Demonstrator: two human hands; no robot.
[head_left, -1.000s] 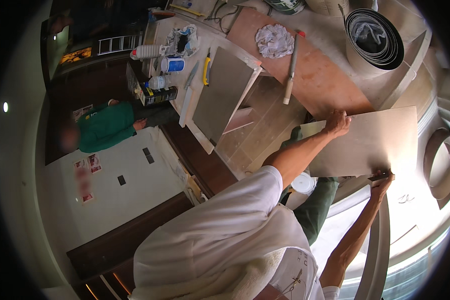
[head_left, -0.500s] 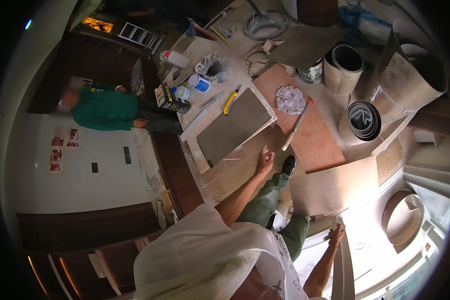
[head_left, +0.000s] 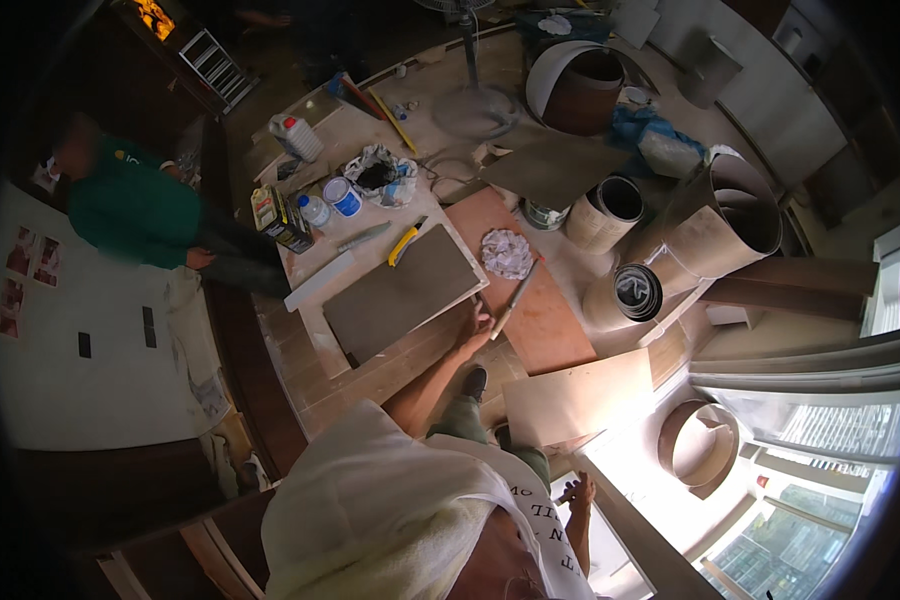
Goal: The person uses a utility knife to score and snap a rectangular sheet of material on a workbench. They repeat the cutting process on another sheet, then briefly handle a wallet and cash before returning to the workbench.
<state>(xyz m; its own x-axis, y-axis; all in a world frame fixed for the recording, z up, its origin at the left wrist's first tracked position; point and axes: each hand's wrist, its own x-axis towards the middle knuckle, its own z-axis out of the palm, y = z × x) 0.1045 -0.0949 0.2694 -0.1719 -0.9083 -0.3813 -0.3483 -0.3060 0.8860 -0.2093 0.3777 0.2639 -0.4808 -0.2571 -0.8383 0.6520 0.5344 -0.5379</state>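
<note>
My left hand (head_left: 476,325), fingers apart and empty, reaches up beside the wooden-handled long tool (head_left: 516,296) lying on a reddish board (head_left: 560,342). My right hand (head_left: 580,492), lower right, is closed on a small dark object (head_left: 567,493) that is too small to identify, just below a pale sheet (head_left: 576,390). This sheet overlaps the lower end of the reddish board. Left of my left hand lies a dark grey panel (head_left: 390,300) with a yellow-handled knife (head_left: 403,246) at its upper edge. A crumpled white wad (head_left: 506,253) sits by the long tool.
A person in green (head_left: 135,210) stands at the left of the worktable. Cans, bottles (head_left: 312,212) and a bag-lined container (head_left: 375,178) sit at its back. Rolled sheets (head_left: 605,215) and a fan (head_left: 467,45) stand beyond. A curved ring (head_left: 685,445) lies near bright windows on the right.
My left hand has released the pale sheet's edge and moved left and up toward the long tool's handle. The view has shifted, showing more of the room. My right hand remains low at the right.
</note>
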